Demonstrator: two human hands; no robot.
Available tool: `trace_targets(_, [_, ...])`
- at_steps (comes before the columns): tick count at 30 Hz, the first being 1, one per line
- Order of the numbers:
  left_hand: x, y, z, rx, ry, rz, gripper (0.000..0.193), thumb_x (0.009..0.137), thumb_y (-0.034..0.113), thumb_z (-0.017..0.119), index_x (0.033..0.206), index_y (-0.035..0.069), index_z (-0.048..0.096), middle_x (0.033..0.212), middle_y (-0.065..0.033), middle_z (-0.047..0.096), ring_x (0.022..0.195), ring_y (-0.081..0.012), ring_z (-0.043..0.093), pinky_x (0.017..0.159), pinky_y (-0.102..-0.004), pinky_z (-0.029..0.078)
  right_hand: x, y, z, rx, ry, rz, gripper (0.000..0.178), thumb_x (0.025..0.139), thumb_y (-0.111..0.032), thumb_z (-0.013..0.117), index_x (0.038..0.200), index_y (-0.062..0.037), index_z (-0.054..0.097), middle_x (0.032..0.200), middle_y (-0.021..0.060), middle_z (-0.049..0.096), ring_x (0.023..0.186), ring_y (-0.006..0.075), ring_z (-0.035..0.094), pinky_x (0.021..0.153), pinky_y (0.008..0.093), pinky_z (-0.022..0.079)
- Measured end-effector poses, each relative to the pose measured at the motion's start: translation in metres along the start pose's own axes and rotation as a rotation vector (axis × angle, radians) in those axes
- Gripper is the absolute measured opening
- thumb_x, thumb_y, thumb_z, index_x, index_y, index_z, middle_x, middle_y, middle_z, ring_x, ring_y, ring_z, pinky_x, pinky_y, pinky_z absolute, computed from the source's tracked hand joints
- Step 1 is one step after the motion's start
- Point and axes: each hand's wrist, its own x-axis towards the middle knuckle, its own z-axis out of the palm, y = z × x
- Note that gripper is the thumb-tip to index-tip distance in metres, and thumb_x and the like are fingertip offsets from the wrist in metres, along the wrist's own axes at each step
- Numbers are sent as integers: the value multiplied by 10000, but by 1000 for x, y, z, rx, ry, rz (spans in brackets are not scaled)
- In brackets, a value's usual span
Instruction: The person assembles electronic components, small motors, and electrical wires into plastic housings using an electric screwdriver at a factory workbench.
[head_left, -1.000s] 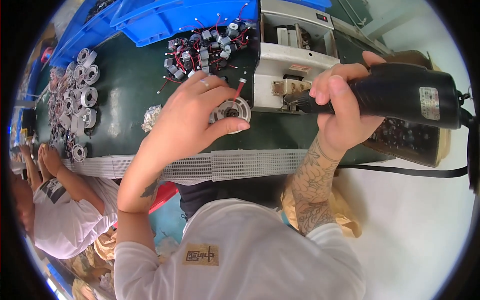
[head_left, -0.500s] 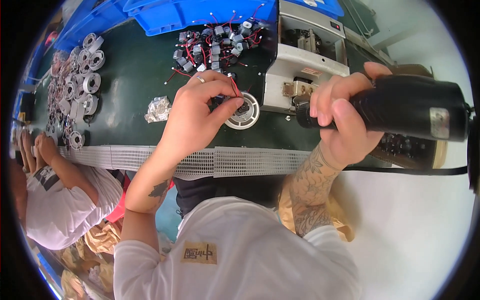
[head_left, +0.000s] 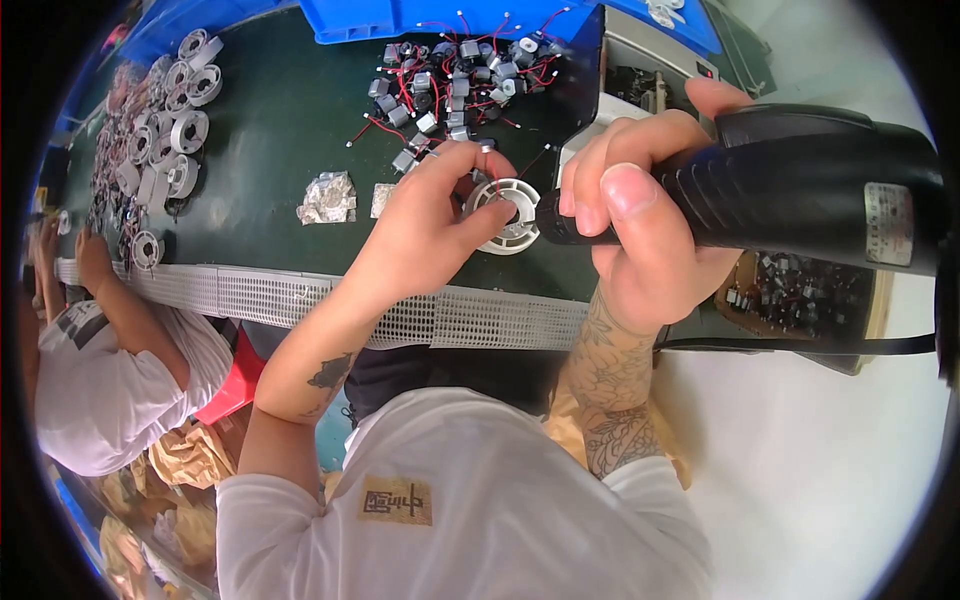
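My white T-shirt and the tattoos I wear on both arms.
The loose shirt has short sleeves and a tan rectangular patch with dark lettering; below its hem my trousers are black. My left forearm bears one compact dark tattoo near the elbow, while fine floral line work covers my right forearm, with denser shading toward the elbow.

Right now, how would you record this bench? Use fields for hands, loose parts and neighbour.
Left hand: thumb over a round pale part; grip unclear
Right hand: wrapped around a black power tool, nose close to that part
Loose parts: small grey parts with red wires beyond the left hand; pale ring parts heaped at left
Also there: crumpled foil
Neighbour: co-worker's hand at far left
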Motion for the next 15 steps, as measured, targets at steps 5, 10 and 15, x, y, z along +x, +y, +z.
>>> trace_targets(5, [2,1,0,-14,-28,-54,228,812,100,703,1007,32,607,796,-26,510,627,-101,457,575,-272,395,-1,5,7,22,20,4,590,797,-12,547,1334,51,309,722,107,523,513,168,476,490,351,457])
trace_targets(10, [1,-1,1,-30,-24,-27,230,811,90,696,1010,27,600,814,-28,509,631,-97,456,576,-268,395,-3,3,7,2,19,3,576,806,0,541,1334,40,315,727,108,524,512,169,473,491,351,456])
trace_targets(15, [1,1,0,-48,-41,-25,229,809,81,693,1013,30,600,875,-39,520,648,-110,470,598,-273,411,-4,-5,4,-58,44,62,570,816,-8,546,1330,36,304,725,110,522,512,169,474,495,350,458])
